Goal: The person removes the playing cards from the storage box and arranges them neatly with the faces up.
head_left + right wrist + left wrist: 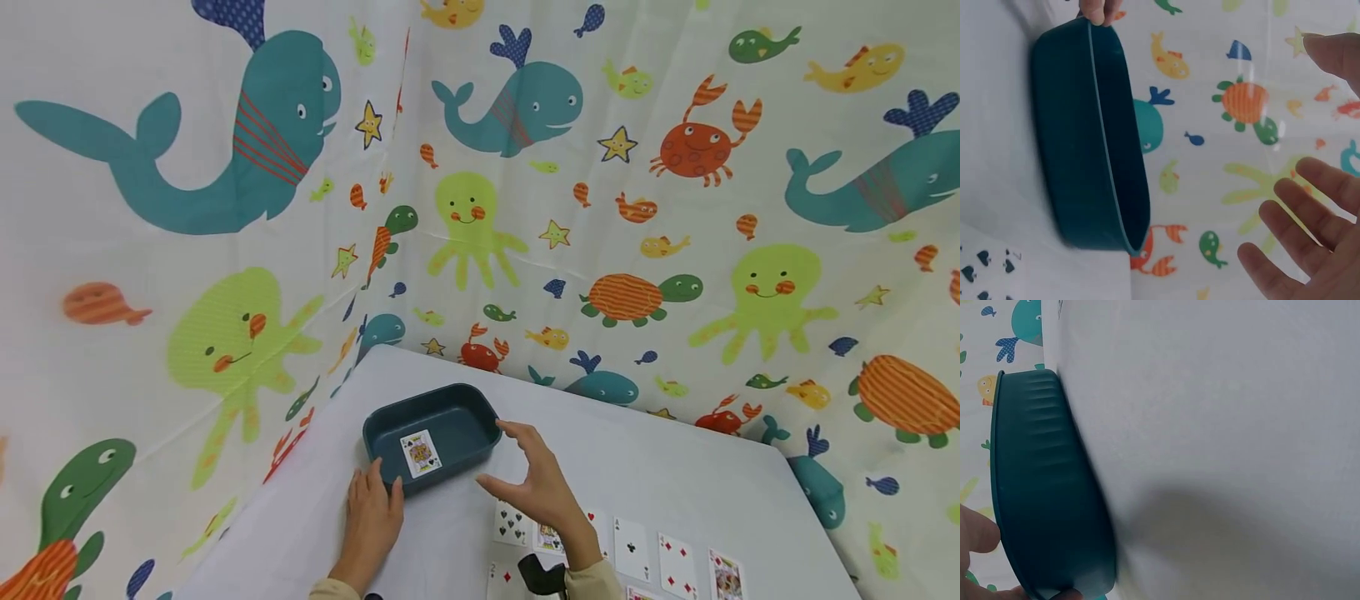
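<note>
A dark teal rectangular tray [468, 450] stands on the white table, a face-up court card [421, 453] inside it. My left hand [371, 518] holds the tray's near left corner; in the left wrist view a finger [980, 532] meets the rim and another fingertip shows low on the outer wall. Off the tray's right end, my right hand [538, 483] hovers in the air, thumb and fingers spread wide apart. Nothing is between them. Beneath the right forearm lie face-up playing cards, among them a seven of spades [512, 523], partly covered by the hand and wrist.
To the right, the cards continue with a club card [632, 548], a diamond card [677, 565] and a court card [726, 575]. A sea-animal curtain [667, 217] hangs behind and left of the white table [675, 467]. Something black [542, 575] sits at my right wrist.
</note>
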### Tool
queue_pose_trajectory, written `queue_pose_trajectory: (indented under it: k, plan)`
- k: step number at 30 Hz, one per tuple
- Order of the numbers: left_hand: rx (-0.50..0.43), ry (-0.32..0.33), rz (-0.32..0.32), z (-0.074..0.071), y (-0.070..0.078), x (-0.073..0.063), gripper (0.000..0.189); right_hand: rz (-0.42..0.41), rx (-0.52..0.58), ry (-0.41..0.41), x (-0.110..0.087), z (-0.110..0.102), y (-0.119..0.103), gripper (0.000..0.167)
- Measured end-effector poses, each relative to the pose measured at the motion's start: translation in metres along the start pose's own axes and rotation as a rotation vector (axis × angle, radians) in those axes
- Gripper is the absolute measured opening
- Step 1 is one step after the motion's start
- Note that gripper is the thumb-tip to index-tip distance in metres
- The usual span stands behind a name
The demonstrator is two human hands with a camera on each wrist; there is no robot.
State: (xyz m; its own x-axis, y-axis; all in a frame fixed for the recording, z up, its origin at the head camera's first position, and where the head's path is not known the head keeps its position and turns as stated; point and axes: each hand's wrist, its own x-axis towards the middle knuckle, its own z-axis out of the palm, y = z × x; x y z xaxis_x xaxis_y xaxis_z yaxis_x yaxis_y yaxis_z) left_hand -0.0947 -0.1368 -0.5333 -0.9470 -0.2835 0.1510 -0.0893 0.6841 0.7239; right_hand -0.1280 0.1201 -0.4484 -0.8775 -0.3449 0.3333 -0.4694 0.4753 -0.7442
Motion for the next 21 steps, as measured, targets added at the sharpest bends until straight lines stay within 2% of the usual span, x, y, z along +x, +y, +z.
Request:
queue_pose_trajectory:
  k: [4,11,21]
  plan:
    - [-0.003,0.008,-0.006,0.002,0.001,0.000,0.054,0.000,-0.003,-0.051,0.015,0.008,-0.001,0.078]
    - [-0.014,0.052,0.020,0.004,0.003,0.000,0.052,-0.033,-0.021,-0.142,0.041,0.026,0.004,0.081]
    - [0.014,0.052,0.003,0.007,0.005,-0.003,0.052,-0.029,-0.088,-0.251,0.069,0.056,0.014,0.080]
